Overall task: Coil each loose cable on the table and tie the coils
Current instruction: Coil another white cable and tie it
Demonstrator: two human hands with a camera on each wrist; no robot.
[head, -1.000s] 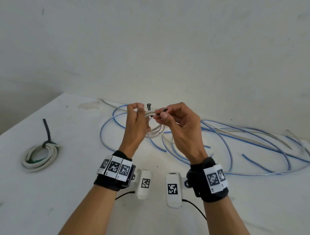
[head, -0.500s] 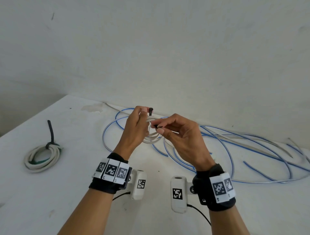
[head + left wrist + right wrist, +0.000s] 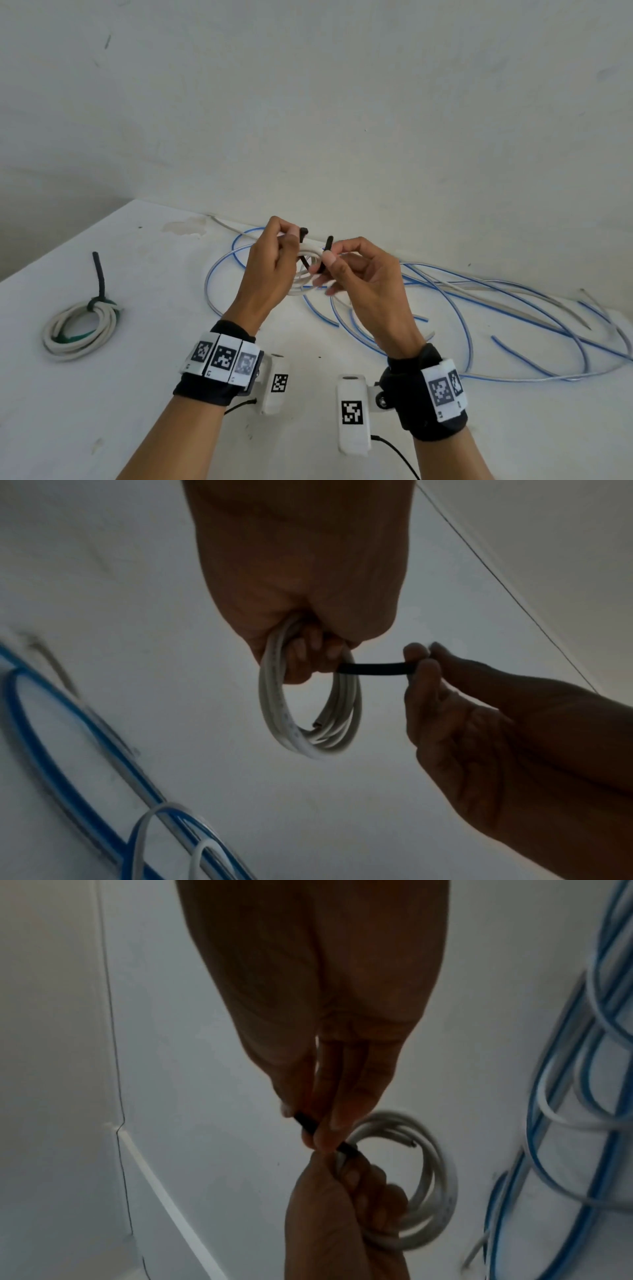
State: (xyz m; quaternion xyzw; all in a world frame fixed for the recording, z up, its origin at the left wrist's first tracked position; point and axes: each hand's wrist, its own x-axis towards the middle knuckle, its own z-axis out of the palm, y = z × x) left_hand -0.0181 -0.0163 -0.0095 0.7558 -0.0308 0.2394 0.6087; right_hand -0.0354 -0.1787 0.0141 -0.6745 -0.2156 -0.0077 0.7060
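My left hand (image 3: 274, 260) grips the top of a small white cable coil (image 3: 305, 281) held above the table; the left wrist view shows the coil (image 3: 308, 723) hanging from its curled fingers. A black tie strap (image 3: 375, 668) runs from the coil to my right hand (image 3: 346, 274), whose thumb and fingers pinch the strap (image 3: 327, 251). One strap end (image 3: 303, 233) sticks up beside my left fingers. The right wrist view shows the strap (image 3: 308, 1127) pinched just above the coil (image 3: 424, 1177). Loose blue and white cables (image 3: 479, 308) sprawl on the table behind.
A tied white coil (image 3: 80, 329) with a dark strap sticking up lies on the white table (image 3: 102, 411) at the left. The wall (image 3: 308, 102) stands close behind the loose cables. Bare tabletop lies in front of my wrists.
My right hand has drawn the black strap away from the left hand and turned it upward, so more of the strap shows. Both hands sit slightly lower in view.
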